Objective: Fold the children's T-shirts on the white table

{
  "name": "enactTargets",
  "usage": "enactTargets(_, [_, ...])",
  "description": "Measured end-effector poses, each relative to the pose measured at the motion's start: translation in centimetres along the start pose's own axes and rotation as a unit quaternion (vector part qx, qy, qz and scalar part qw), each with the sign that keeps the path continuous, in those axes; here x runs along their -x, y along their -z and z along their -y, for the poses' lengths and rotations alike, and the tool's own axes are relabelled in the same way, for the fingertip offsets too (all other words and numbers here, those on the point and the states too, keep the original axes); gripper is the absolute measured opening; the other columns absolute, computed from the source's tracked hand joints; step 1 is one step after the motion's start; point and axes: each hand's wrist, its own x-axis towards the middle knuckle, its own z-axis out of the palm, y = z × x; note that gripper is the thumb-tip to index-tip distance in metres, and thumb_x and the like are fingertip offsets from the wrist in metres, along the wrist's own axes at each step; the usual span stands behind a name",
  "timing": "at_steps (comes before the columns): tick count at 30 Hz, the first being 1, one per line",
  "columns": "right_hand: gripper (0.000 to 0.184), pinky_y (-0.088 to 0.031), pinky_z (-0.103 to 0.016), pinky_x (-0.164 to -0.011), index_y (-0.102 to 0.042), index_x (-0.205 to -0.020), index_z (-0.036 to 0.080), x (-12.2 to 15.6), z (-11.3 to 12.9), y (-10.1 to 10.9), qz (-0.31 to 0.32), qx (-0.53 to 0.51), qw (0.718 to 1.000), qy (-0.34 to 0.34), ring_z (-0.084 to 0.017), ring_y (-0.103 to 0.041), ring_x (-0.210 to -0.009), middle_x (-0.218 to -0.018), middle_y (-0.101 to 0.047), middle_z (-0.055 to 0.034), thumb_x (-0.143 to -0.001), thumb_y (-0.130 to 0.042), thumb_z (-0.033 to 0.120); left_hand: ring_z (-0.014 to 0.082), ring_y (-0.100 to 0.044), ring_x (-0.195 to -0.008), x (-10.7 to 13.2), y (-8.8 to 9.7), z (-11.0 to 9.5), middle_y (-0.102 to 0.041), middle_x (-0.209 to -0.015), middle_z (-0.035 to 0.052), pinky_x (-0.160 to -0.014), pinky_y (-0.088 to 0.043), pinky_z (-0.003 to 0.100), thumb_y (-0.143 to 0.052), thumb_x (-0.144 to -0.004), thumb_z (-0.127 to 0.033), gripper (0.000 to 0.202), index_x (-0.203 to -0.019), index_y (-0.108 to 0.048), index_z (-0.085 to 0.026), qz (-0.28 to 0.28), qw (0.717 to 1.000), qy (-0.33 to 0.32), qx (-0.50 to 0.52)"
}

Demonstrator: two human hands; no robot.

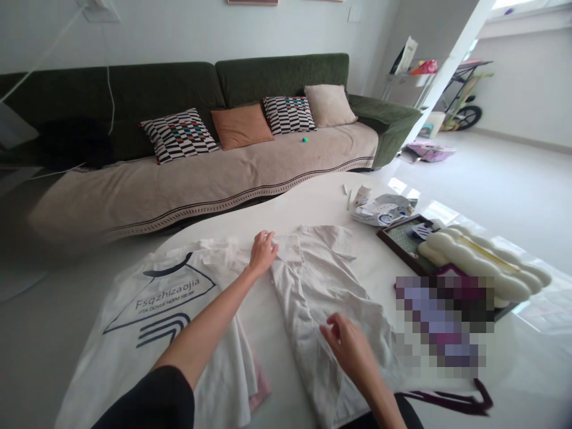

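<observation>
Shirt (313, 280) centre-frame: left hand (263, 253) fingers curled on collar (286, 243), right hand (348, 345) pinching front; an uneven tug could bunch the cloth.

Bright, even daylight from the window (516, 7) at upper right. Hard glare on the glossy floor (491, 179), with blown-out patches just past the white table (527, 369) and a milky sheen along its right side. Pale shirt (313, 280) low in contrast against the tabletop, its folds marked only by faint grey shadows. Dimmer at left, the green sofa (179, 89) sinking to near black, with deep shadow under its front edge. Wide-angle bending toward the edges, sofa and wall lines bowed. Sharp in the centre, softer in the corners. Pixelated block (440, 322) over part of the right side.
</observation>
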Motion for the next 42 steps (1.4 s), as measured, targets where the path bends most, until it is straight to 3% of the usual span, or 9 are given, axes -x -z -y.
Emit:
enactTargets(5, [0.012, -0.039, -0.026, -0.061, -0.052, -0.076, 0.020, 7.1, -0.4, -0.7, -0.009, 0.020, 0.999, -0.030, -0.017, -0.056, -0.068, -0.074, -0.059, -0.0035, -0.078, -0.048, 0.031, 0.0361, -0.010, -0.131, 5.6, -1.9, -4.1, -0.021, -0.143, 0.0134, -0.102, -0.019, 0.048, -0.044, -0.073, -0.062, 0.076, -0.135, -0.030, -0.020, 0.127, 0.991, -0.026, -0.006])
enactTargets(11, [0.016, -0.035, -0.022, -0.052, -0.051, -0.070, 0.018, 9.2, 0.4, -0.8, 0.041, -0.030, 0.997, -0.066, -0.013, -0.052, -0.054, -0.057, -0.056, 0.0006, -0.079, -0.045, 0.030, 0.0367, 0.000, -0.132, 6.2, -2.1, -3.2, -0.009, -0.147, 0.0087, -0.103, -0.012, 0.052, -0.041, -0.066, -0.073, 0.087, -0.138, -0.024, -0.028, 0.172, 0.984, -0.040, -0.032])
enactTargets(15, [0.021, -0.034, -0.022, -0.050, -0.054, -0.068, 0.019, 9.4, -2.0, 2.4, 0.063, -0.037, 0.995, -0.065, -0.013, -0.051, -0.050, -0.054, -0.055, 0.0016, -0.079, -0.046, 0.036, 0.0385, -0.002, -0.132, 6.1, -1.4, -3.7, -0.009, -0.147, 0.0085, -0.103, -0.010, 0.053, -0.042, -0.066, -0.073, 0.087, -0.138, -0.022, -0.029, 0.180, 0.982, -0.040, -0.041])
enactTargets(18, [0.029, -0.040, -0.025, -0.058, -0.055, -0.076, 0.019, 7.0, -5.5, 6.0, -0.065, -0.012, 0.995, -0.069, -0.015, -0.055, -0.061, -0.067, -0.059, -0.0030, -0.082, -0.040, 0.042, 0.0381, -0.004, -0.132, 6.0, -1.3, -6.0, -0.011, -0.147, 0.0098, -0.101, -0.009, 0.056, -0.042, -0.070, -0.069, 0.082, -0.139, -0.019, -0.030, 0.159, 0.984, -0.065, -0.038])
enactTargets(22, [0.038, -0.041, -0.038, -0.079, -0.053, -0.100, 0.016, 3.6, -10.1, 7.9, -0.214, 0.085, 0.971, -0.062, -0.024, -0.054, -0.089, -0.095, -0.059, -0.0116, -0.078, -0.044, 0.045, 0.0321, -0.017, -0.130, 3.4, -2.6, -10.6, -0.025, -0.142, 0.0096, -0.102, -0.017, 0.052, -0.048, -0.079, -0.050, 0.061, -0.134, -0.031, -0.030, 0.129, 0.987, -0.097, -0.007])
enactTargets(26, [0.031, -0.042, -0.035, -0.077, -0.052, -0.098, 0.019, 3.0, -11.8, 6.3, -0.161, 0.086, 0.982, -0.058, -0.022, -0.055, -0.086, -0.088, -0.059, -0.0075, -0.077, -0.046, 0.040, 0.0233, -0.044, -0.112, -1.9, -5.1, -15.2, -0.051, -0.116, 0.0117, -0.095, -0.034, 0.034, -0.043, -0.084, -0.028, 0.036, -0.117, -0.052, -0.019, 0.144, 0.985, -0.075, 0.054])
enactTargets(31, [0.018, -0.042, -0.031, -0.067, -0.051, -0.080, 0.020, 3.5, -11.6, 5.5, -0.134, 0.072, 0.985, -0.075, -0.020, -0.055, -0.074, -0.074, -0.057, -0.0043, -0.077, -0.046, 0.037, 0.0261, -0.046, -0.110, -6.9, -8.1, -19.6, -0.045, -0.122, 0.0129, -0.089, -0.039, 0.033, -0.050, -0.078, -0.025, 0.051, -0.128, -0.040, -0.019, 0.146, 0.985, -0.051, 0.077])
enactTargets(36, [0.018, -0.043, -0.030, -0.068, -0.052, -0.082, 0.021, 3.3, -12.1, 5.9, -0.135, 0.043, 0.988, -0.064, -0.020, -0.056, -0.077, -0.078, -0.058, -0.0052, -0.077, -0.046, 0.037, 0.0278, -0.050, -0.108, -10.1, -10.0, -20.5, -0.040, -0.128, 0.0196, -0.087, -0.039, 0.034, -0.050, -0.076, -0.020, 0.058, -0.132, -0.034, -0.014, 0.164, 0.980, 0.022, 0.109])
enactTargets(42, [0.015, -0.045, -0.031, -0.068, -0.054, -0.081, 0.021, 3.7, -11.8, 6.3, -0.160, 0.021, 0.984, -0.077, -0.021, -0.056, -0.075, -0.076, -0.057, -0.0054, -0.077, -0.044, 0.032, 0.0196, -0.061, -0.077, -12.9, -8.5, -18.1, -0.064, -0.075, 0.0083, -0.069, -0.045, 0.026, -0.044, -0.080, -0.040, 0.035, -0.085, -0.063, -0.011, 0.215, 0.955, 0.063, 0.194])
